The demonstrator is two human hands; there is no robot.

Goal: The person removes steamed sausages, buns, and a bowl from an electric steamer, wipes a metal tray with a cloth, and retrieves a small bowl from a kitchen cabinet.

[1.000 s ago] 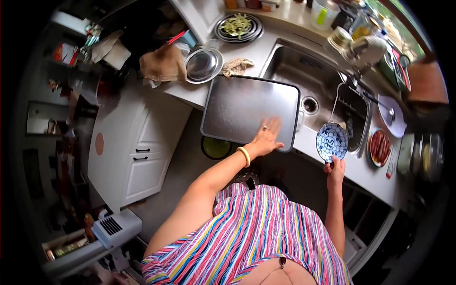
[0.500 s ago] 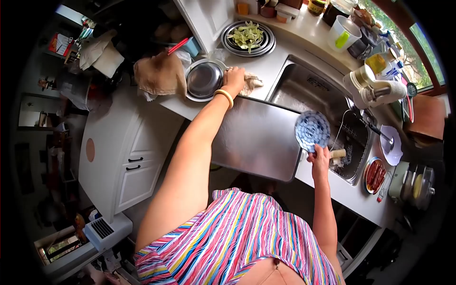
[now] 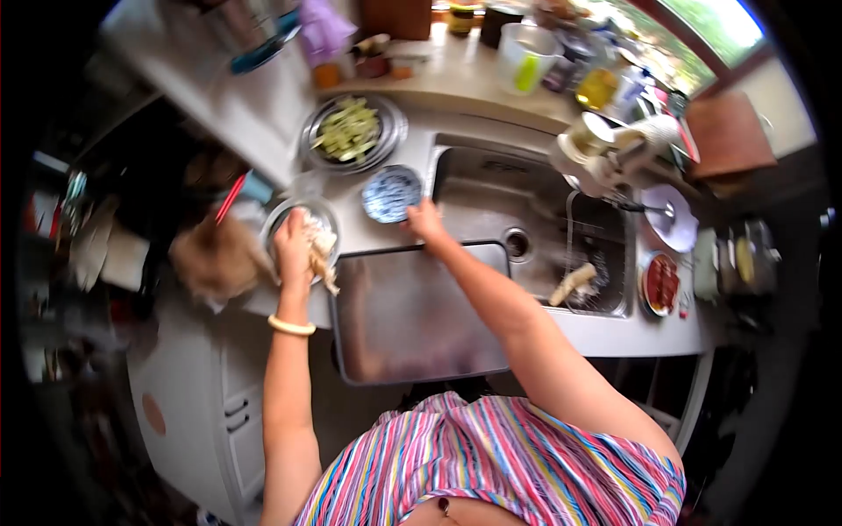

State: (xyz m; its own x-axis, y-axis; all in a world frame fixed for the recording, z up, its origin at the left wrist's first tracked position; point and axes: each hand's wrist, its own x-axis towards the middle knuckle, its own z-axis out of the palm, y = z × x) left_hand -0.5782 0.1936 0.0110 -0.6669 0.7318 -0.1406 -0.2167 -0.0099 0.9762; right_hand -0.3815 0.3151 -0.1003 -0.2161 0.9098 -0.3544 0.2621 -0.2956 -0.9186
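Note:
My right hand (image 3: 426, 223) grips the near rim of a blue and white patterned plate (image 3: 391, 193), over the counter just left of the sink. My left hand (image 3: 293, 238) is closed around a crumpled whitish cloth (image 3: 319, 249). Hand and cloth are over a round metal dish (image 3: 275, 219), covering much of it. Between my arms a wide stainless steel tray (image 3: 412, 316) lies across the counter's front edge and the sink's near left corner. Whether the plate touches the counter I cannot tell.
Chopped greens (image 3: 353, 130) fill a stack of metal plates at the back left. The sink (image 3: 491, 202) holds a wire rack and a pale brush-like object (image 3: 572, 284). A plate of reddish food (image 3: 660, 282) and a white bowl (image 3: 670, 219) stand right. A brown cloth (image 3: 219, 263) lies left.
My right hand has carried the plate left, from over the sink to the counter. My left hand has lifted the cloth from the counter and moved it over the metal dish. The view has turned.

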